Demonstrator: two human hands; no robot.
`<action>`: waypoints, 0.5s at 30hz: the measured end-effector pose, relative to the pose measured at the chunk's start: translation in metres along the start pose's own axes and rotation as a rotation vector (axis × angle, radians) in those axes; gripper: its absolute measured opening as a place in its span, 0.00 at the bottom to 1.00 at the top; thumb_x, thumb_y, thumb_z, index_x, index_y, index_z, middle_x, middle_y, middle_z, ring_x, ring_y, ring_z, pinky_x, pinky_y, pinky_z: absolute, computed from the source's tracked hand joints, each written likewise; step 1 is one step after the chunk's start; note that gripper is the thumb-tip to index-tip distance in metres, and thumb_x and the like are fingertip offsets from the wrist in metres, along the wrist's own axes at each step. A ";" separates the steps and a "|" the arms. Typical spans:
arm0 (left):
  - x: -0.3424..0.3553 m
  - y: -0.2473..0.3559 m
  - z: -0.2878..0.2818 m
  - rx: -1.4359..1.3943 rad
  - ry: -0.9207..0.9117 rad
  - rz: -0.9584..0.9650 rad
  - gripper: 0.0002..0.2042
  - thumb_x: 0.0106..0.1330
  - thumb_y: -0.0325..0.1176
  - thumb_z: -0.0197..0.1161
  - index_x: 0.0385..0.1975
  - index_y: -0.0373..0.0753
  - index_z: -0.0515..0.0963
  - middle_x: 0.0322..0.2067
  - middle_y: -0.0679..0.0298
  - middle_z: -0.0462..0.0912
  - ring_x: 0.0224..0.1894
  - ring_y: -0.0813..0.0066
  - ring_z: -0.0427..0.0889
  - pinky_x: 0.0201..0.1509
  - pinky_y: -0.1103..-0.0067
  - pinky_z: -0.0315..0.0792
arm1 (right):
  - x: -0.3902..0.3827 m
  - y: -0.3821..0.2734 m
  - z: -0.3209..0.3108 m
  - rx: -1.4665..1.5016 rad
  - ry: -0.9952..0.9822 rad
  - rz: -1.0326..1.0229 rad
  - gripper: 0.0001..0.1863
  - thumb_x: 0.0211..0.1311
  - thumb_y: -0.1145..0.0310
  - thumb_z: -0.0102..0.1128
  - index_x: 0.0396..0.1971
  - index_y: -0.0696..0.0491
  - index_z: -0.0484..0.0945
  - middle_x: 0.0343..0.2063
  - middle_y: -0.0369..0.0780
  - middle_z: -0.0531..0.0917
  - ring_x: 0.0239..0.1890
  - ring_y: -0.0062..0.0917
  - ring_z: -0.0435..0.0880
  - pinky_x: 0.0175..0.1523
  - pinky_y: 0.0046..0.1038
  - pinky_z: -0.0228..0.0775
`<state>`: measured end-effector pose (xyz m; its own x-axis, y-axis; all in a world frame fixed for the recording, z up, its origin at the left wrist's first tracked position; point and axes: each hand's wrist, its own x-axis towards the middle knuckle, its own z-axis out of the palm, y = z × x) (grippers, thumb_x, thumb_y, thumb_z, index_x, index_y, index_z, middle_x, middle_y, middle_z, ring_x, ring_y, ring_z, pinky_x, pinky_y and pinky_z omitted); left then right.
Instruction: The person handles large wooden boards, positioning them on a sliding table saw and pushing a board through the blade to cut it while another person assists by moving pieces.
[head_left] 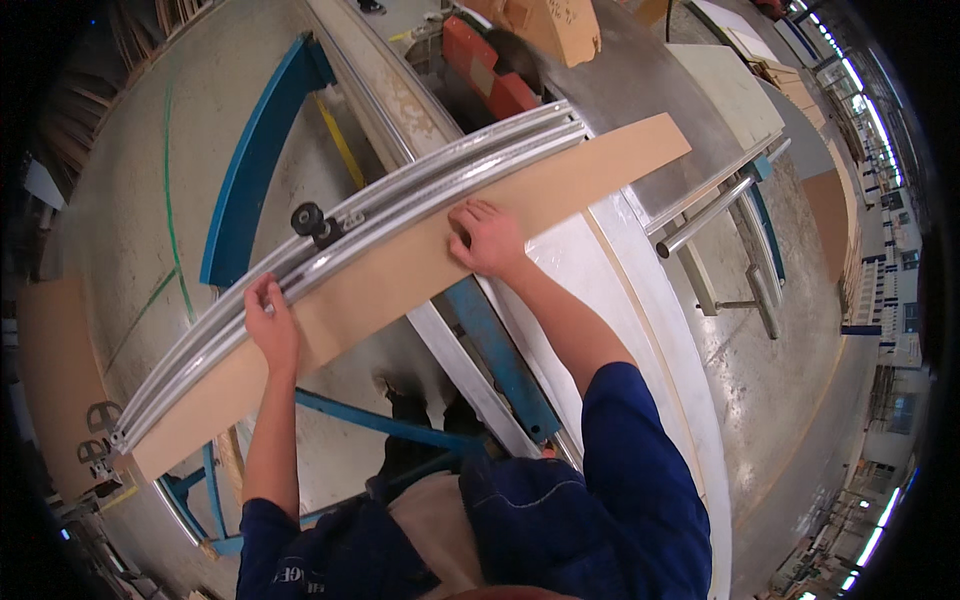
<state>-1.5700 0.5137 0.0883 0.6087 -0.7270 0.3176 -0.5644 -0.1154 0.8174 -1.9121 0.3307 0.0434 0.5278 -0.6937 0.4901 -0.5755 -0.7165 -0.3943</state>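
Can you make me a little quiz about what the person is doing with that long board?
1. True or false: both hands press on the long brown board.
2. What lies along the far edge of the board? A) a metal rail B) a rope C) a broom
3. Fill in: the black ____ sits on the rail, between the two hands.

Key:
1. True. The left hand and the right hand both lie flat on the board.
2. A, the metal rail.
3. knob.
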 end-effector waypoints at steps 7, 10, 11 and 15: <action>0.039 -0.010 0.050 0.853 0.108 0.208 0.13 0.72 0.43 0.53 0.43 0.43 0.80 0.44 0.61 0.82 0.52 0.58 0.76 0.64 0.63 0.63 | -0.002 0.006 0.002 0.006 -0.002 0.000 0.17 0.50 0.60 0.62 0.39 0.53 0.80 0.42 0.44 0.85 0.52 0.40 0.82 0.58 0.38 0.75; 0.033 -0.012 0.050 0.841 0.120 0.225 0.12 0.69 0.41 0.56 0.43 0.41 0.80 0.45 0.60 0.81 0.53 0.57 0.76 0.65 0.60 0.62 | -0.004 0.009 0.005 0.032 0.004 -0.032 0.16 0.50 0.61 0.62 0.39 0.53 0.80 0.41 0.43 0.85 0.52 0.40 0.83 0.58 0.38 0.75; 0.034 -0.012 0.049 0.824 0.151 0.266 0.12 0.69 0.40 0.57 0.44 0.41 0.80 0.46 0.59 0.81 0.53 0.57 0.76 0.67 0.59 0.61 | -0.004 0.009 0.004 0.037 0.008 -0.026 0.16 0.50 0.61 0.62 0.38 0.53 0.81 0.40 0.43 0.85 0.52 0.40 0.83 0.58 0.38 0.75; 0.038 -0.010 0.047 0.807 0.124 0.186 0.11 0.65 0.39 0.59 0.40 0.39 0.79 0.43 0.57 0.79 0.52 0.54 0.74 0.66 0.58 0.61 | -0.003 0.006 0.001 0.029 0.021 -0.016 0.14 0.48 0.67 0.60 0.38 0.52 0.82 0.39 0.44 0.86 0.49 0.42 0.84 0.57 0.41 0.77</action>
<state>-1.5678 0.4557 0.0694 0.4969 -0.7074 0.5027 -0.8587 -0.4846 0.1669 -1.9165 0.3285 0.0383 0.5235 -0.6808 0.5123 -0.5486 -0.7294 -0.4088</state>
